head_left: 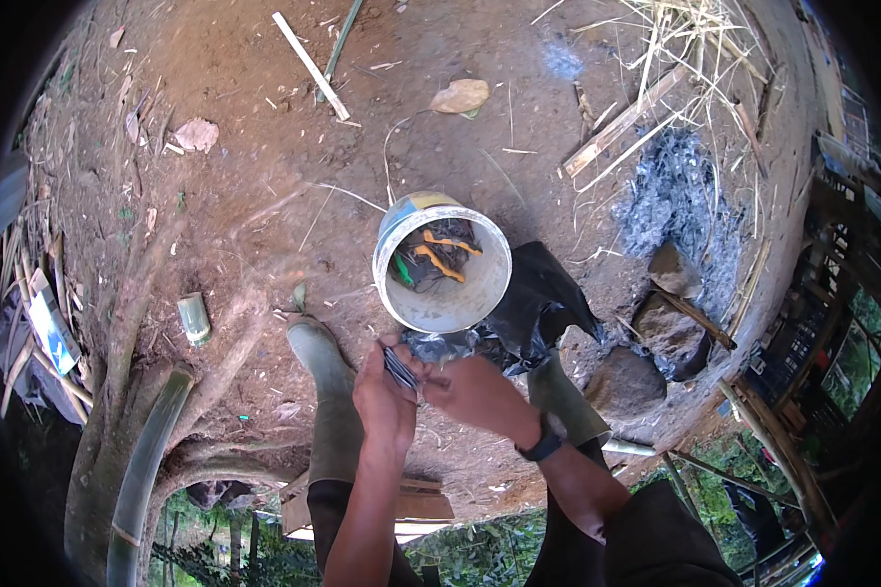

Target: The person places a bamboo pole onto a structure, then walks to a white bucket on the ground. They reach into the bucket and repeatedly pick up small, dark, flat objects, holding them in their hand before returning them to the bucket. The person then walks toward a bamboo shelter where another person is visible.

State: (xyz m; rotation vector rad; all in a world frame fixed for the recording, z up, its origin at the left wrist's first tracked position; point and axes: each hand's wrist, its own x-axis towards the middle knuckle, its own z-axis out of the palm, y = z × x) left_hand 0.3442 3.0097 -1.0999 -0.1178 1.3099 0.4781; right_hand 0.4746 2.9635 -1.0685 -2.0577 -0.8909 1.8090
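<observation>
Left hand cupped; right hand curled close beside it

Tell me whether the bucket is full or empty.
Neither: the bucket holds a dark tangle with orange strips and a green piece, while bare whitish inner surface shows beside them. What lies underneath is hidden.

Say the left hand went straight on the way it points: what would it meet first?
Probably the near rim of the white bucket, just ahead of the left hand; depth is unclear, so it might pass above.
</observation>
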